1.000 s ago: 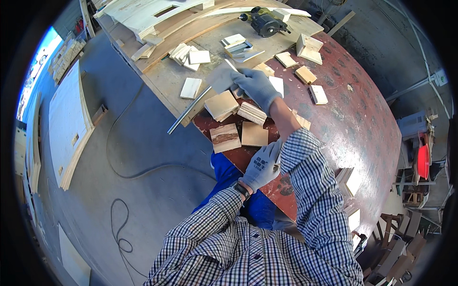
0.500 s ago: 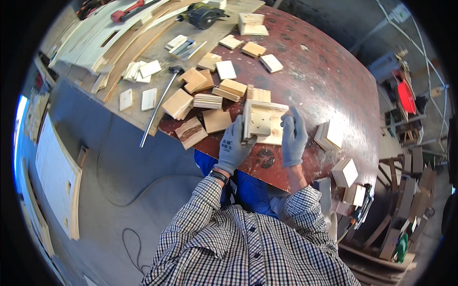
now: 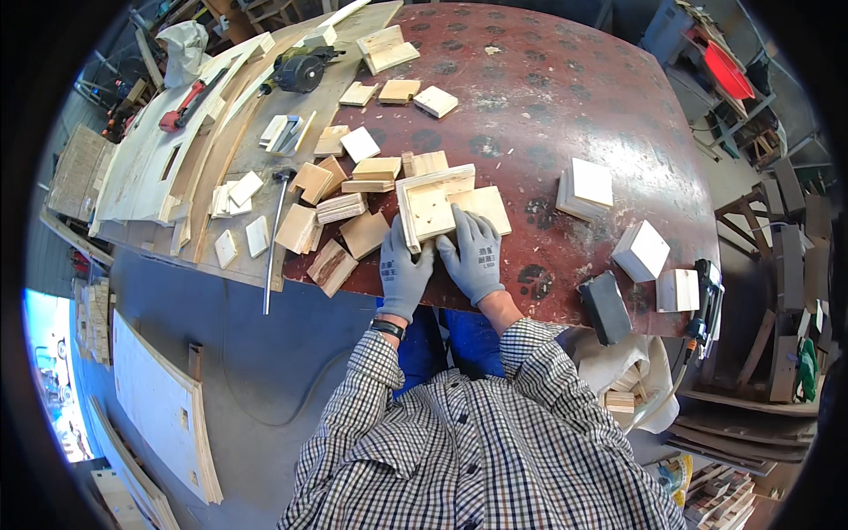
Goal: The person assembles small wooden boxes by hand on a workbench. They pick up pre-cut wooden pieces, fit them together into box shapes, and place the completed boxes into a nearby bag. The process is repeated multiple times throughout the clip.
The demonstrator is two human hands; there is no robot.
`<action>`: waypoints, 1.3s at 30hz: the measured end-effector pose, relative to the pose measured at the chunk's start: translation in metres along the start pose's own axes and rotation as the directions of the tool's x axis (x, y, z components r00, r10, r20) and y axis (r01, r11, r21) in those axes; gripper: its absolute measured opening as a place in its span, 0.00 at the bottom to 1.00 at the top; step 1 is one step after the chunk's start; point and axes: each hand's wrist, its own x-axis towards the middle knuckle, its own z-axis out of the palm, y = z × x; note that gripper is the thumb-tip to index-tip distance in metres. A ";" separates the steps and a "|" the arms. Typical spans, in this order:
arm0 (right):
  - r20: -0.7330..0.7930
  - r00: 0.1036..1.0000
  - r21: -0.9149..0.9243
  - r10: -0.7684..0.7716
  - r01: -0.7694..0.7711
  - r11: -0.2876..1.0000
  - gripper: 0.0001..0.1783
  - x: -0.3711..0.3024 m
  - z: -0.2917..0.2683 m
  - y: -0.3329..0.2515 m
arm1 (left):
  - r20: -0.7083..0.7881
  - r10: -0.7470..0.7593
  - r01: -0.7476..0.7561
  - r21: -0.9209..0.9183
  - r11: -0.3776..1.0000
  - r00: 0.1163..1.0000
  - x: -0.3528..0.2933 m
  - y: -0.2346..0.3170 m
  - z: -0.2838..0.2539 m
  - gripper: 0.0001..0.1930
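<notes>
Since half a second ago, the right hand (image 3: 474, 258) has swung from about three o'clock of the wooden assembly (image 3: 428, 208) to five, joining the left hand (image 3: 405, 274) at seven. I see both grasping its near edge over the red tabletop (image 3: 574, 106). Outward from it, I have loose blocks (image 3: 343, 208) at nine, the hammer (image 3: 279, 221) beyond, white-topped blocks (image 3: 587, 184) at three.

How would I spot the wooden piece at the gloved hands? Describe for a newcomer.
Start at the big red-brown tabletop and go to its near edge. There the gloved left hand and right hand touch the pale wooden piece. Its raised strips along the far and left sides set it apart from the flat block just left of it.
</notes>
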 end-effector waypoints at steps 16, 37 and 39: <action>0.024 0.999 -0.053 0.028 -0.026 0.998 0.40 0.002 -0.003 -0.009 | 0.211 -0.310 0.153 0.542 0.827 0.927 0.064 -0.160 -0.194 0.42; 0.021 1.000 -0.066 0.015 -0.013 0.998 0.40 0.001 -0.006 -0.007 | 0.137 -0.270 0.291 -0.662 0.691 0.953 0.049 -0.046 -0.202 0.33; 0.020 1.000 -0.070 0.011 -0.010 0.997 0.40 0.001 -0.006 -0.008 | 0.023 -0.338 0.324 -0.345 0.881 0.941 0.056 -0.043 -0.204 0.32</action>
